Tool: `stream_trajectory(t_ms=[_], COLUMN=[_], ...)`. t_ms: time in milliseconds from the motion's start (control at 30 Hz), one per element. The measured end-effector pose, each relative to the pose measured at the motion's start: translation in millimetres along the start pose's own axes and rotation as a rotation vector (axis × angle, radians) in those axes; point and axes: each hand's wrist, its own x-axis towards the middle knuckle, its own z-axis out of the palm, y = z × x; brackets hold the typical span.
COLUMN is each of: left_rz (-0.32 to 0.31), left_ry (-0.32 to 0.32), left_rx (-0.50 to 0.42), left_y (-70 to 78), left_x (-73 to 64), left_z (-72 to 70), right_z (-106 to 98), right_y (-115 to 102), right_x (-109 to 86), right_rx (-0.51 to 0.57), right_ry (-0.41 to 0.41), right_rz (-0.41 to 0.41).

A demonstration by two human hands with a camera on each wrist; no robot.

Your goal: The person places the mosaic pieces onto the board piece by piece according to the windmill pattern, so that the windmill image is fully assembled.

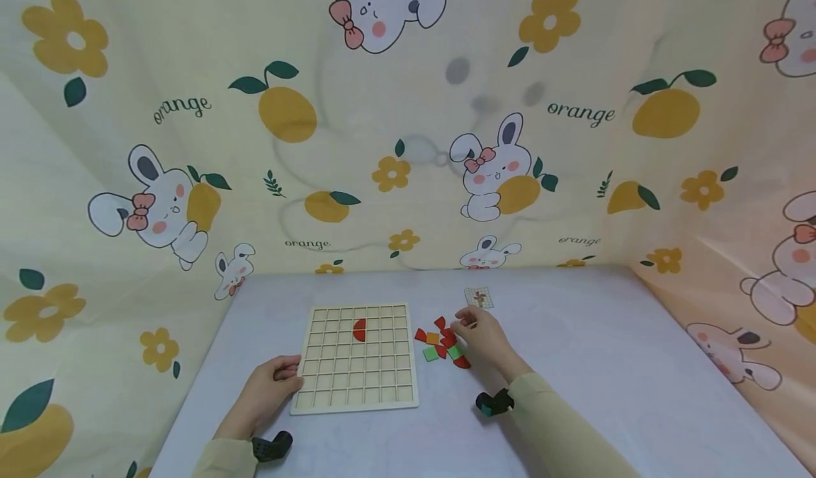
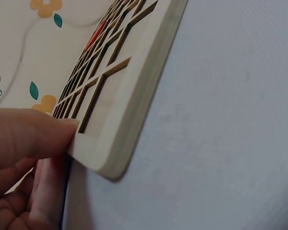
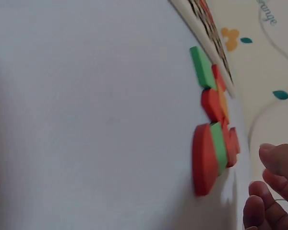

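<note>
A pale wooden grid board (image 1: 347, 379) lies on the table. Two red quarter-round pieces (image 1: 360, 330) form a half disc in its upper cells. My left hand (image 1: 264, 391) holds the board's left edge, thumb on the rim and other fingers at the side, as the left wrist view also shows. Right of the board is a loose pile with several red pieces (image 1: 462, 363), a green square (image 1: 430, 354) and an orange square (image 1: 433, 338). Over the far right side of that pile is my right hand (image 1: 486, 338). Its fingers (image 3: 278, 160) are loosely bent and apart, with nothing visible between them.
A small printed card (image 1: 479, 297) with a grid and pattern lies behind the pile. The white table (image 1: 574, 365) reaches back to a patterned cloth (image 1: 395, 95) that hangs behind and along both sides. Each wrist carries a black camera (image 1: 273, 447).
</note>
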Motion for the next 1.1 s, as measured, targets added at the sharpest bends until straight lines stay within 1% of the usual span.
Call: stream_trajectory(t_ms=[200,533,800,1100], left_rz=[0.004,0.003,0.002,-0.018], left_ry=[-0.003,-0.003,-0.005,0.001], left_rx=[-0.002,-0.004,-0.011,-0.008], left_y=[-0.6,-2.5,-2.1,-2.3], left_x=[0.5,1.2,1.1,1.5], left_z=[0.6,1.4,1.7,3.3], right_z=[4,5,8,10], right_y=[10,6,9,8], right_x=[3.6,-2.5,-2.8,-9.4], right_rx=[-0.032,-0.043,-0.045,-0.106], right_ry=[-0.018,-0.041,-0.046,-0.023], right_rz=[0.047,0.044,0.053,0.056])
